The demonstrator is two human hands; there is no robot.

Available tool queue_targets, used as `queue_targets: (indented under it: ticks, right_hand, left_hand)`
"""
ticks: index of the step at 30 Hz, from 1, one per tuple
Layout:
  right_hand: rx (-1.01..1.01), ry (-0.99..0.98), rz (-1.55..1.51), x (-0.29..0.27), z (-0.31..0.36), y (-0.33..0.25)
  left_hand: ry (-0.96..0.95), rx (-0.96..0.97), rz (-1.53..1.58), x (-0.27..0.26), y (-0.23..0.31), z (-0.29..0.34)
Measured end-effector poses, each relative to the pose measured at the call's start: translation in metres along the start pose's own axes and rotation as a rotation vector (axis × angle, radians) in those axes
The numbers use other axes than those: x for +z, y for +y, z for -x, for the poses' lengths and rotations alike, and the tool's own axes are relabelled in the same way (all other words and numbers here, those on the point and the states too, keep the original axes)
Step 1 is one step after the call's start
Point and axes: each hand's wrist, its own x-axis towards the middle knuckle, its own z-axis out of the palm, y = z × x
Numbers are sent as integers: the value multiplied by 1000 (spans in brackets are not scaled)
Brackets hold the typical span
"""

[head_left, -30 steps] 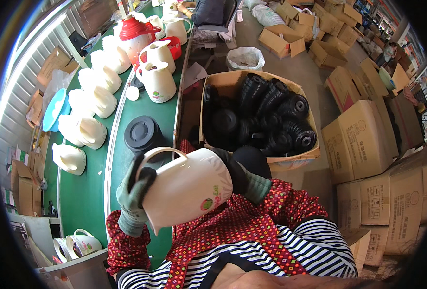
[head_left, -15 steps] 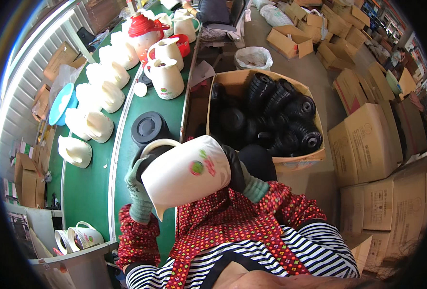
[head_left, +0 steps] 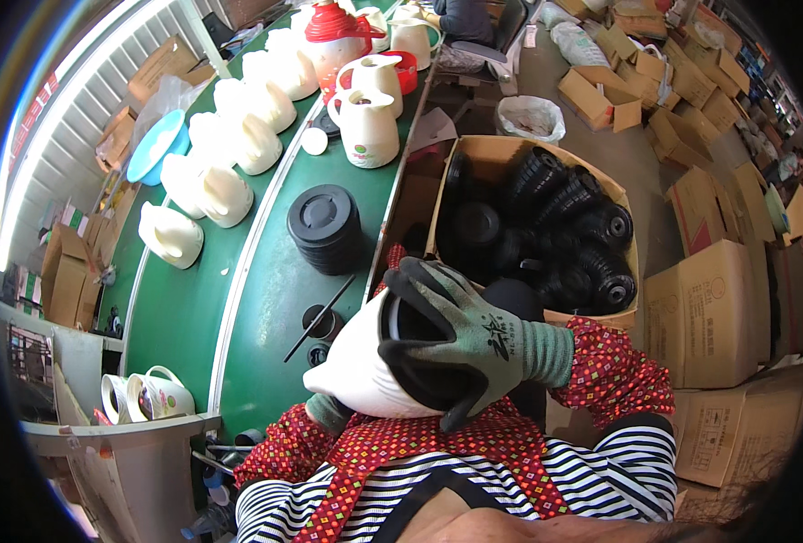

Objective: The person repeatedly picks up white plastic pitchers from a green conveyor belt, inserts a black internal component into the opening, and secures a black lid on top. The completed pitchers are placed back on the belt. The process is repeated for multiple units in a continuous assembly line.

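Note:
A white plastic jug (head_left: 347,376) lies tilted in front of my body, its pointed spout toward the lower left and a round, black-rimmed end facing up to the right. My right hand (head_left: 474,339), in a grey-green glove with black-coated fingers, spans that end, its fingers spread around the rim. Under the jug is my left hand (head_left: 329,412); only its glove cuff shows, and the fingers are hidden. Beside the jug on the green table (head_left: 266,312) lie a black round cap (head_left: 323,321), a thin black rod (head_left: 342,294) and a stack of black discs (head_left: 325,226).
White jug bodies (head_left: 225,197) stand in rows along the table, with a red-topped jug (head_left: 333,41) at the far end. A carton of black ribbed parts (head_left: 632,312) is at right. Cartons (head_left: 704,312) are piled beyond it. A grey bin (head_left: 148,452) with jugs stands lower left.
The jug has turned, bringing its round end up and its printed side out of sight. My right hand has moved over that end; my left has gone underneath. The whole view has shifted.

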Motion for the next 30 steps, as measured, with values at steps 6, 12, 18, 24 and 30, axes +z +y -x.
queue_targets:
  ticks: [6, 12, 18, 24, 30]
  right_hand:
    - [24, 391, -97, 30, 22, 24]
    - [429, 892, -985, 112, 53, 56]
    - [549, 965, -1064, 141, 76, 71]
    - [237, 313, -117, 55, 26, 15]
    - [344, 149, 39, 42, 36, 15]
  left_hand:
    - [24, 60, -196, -20, 9, -11]
    - [36, 157, -569, -50, 46, -27]
    - [40, 335, -1203, -25, 98, -38]
    - [-41, 240, -1563, 24, 127, -33]
    - [-268, 474, -1183, 16, 155, -6]
